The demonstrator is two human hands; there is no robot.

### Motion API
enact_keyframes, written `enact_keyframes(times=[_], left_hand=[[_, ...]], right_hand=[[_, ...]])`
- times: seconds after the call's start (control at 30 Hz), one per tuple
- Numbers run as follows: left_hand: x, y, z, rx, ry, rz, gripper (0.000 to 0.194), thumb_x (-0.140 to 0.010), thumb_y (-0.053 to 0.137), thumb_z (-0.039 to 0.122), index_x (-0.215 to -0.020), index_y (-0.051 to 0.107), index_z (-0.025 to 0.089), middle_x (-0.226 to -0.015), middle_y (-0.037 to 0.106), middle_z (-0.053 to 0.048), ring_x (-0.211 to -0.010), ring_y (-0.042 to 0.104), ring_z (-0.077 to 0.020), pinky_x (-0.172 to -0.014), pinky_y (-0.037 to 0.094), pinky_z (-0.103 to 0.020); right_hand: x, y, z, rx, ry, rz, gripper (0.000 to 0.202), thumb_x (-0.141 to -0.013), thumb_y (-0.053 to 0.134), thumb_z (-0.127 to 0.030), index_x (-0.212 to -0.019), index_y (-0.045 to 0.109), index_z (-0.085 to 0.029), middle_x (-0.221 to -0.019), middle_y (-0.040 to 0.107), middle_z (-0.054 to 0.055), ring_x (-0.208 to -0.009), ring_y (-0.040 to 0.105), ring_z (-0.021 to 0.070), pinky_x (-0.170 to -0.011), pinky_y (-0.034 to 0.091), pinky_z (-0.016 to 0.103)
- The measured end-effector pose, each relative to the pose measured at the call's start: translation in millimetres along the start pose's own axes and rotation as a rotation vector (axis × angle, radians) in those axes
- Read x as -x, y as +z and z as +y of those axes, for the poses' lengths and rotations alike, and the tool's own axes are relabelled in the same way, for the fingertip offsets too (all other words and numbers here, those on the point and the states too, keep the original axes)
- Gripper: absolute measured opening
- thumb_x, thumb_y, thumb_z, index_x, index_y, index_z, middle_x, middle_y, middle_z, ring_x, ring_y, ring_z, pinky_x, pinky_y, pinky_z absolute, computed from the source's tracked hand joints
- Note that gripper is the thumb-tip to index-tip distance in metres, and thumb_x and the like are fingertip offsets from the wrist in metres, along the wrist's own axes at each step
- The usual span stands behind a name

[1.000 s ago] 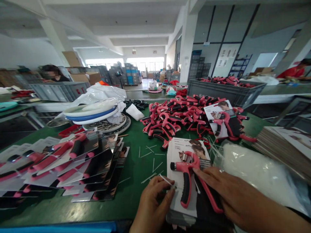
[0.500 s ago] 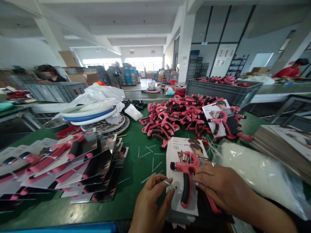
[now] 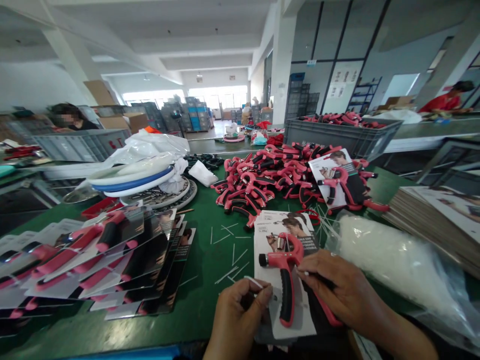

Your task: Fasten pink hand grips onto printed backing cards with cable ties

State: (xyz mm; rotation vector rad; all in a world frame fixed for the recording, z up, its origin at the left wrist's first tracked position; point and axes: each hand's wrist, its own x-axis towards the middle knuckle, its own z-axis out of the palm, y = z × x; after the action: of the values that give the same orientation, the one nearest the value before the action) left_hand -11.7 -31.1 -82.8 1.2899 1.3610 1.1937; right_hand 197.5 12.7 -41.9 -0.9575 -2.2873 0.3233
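A pink and black hand grip [image 3: 287, 285] lies on a printed card [image 3: 268, 280] at the top of a card stack, near the table's front edge. My left hand [image 3: 240, 310] is at the card's left side, thumb and forefinger pinching a thin white tie [image 3: 253, 282]. On the other side, my right hand [image 3: 333, 280] reaches over the card beside the grip, its fingertips closed on a small white end, perhaps of a tie. More white ties [image 3: 233, 254] are scattered on the green table [image 3: 202, 280] to the left.
Carded grips [image 3: 123, 260] are piled at the left. Loose pink grips [image 3: 262, 175] heap up behind, before a grey crate [image 3: 337, 137]. At the right are a clear bag [image 3: 390, 265] and a card stack [image 3: 420, 225]. Plastic rings [image 3: 131, 180] lie back left. Two people sit farther off.
My left thumb and forefinger have come together on the tie, which now points up and left. My right fingertips have drawn up slightly, showing a white end. The view has shifted slightly.
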Motion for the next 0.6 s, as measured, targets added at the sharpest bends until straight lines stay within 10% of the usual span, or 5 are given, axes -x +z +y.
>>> enact_keyframes(times=[0.17,0.37,0.47,0.6], left_hand=[[2,-9.0,13,-0.179,0.082,-0.141,0.02,-0.079,0.059,0.034,-0.079,0.067,0.015,-0.073,0.067,-0.005,-0.063,0.06,-0.0139,-0.058,0.048,-0.022],[-34,-58.4,59,-0.419,0.329,-0.761,0.058,-0.072,0.057,0.009,-0.126,0.051,0.028,-0.125,0.056,-0.004,-0.099,0.059,-0.0158,-0.087,0.047,-0.027],[-70,-47.8,59,-0.47,0.4,-0.372,0.031,-0.085,0.046,0.016,-0.11,0.064,0.021,-0.111,0.064,-0.006,-0.1,0.059,-0.016,-0.089,0.045,-0.028],[-103,-4.2,46,-0.504,0.43,-0.279,0.024,-0.082,0.057,0.033,-0.096,0.07,0.018,-0.096,0.069,-0.007,-0.093,0.061,-0.0192,-0.085,0.047,-0.03]], right_hand=[[2,2,2,-0.069,0.072,0.031,0.011,-0.088,0.051,-0.02,-0.093,0.061,-0.022,-0.084,0.065,0.002,-0.079,0.059,0.0149,-0.072,0.046,0.027],[-1,5,2,-0.237,0.237,0.054,0.016,-0.089,0.049,-0.029,-0.088,0.064,-0.023,-0.082,0.066,0.001,-0.078,0.061,0.0151,-0.071,0.046,0.025],[-4,8,3,-0.321,0.33,0.059,0.02,-0.088,0.05,-0.034,-0.085,0.065,-0.022,-0.08,0.067,0.001,-0.077,0.062,0.0158,-0.071,0.046,0.025],[-10,10,4,-0.454,0.439,0.056,0.022,-0.086,0.053,-0.038,-0.084,0.067,-0.021,-0.081,0.069,0.0,-0.078,0.063,0.0166,-0.072,0.046,0.024]])
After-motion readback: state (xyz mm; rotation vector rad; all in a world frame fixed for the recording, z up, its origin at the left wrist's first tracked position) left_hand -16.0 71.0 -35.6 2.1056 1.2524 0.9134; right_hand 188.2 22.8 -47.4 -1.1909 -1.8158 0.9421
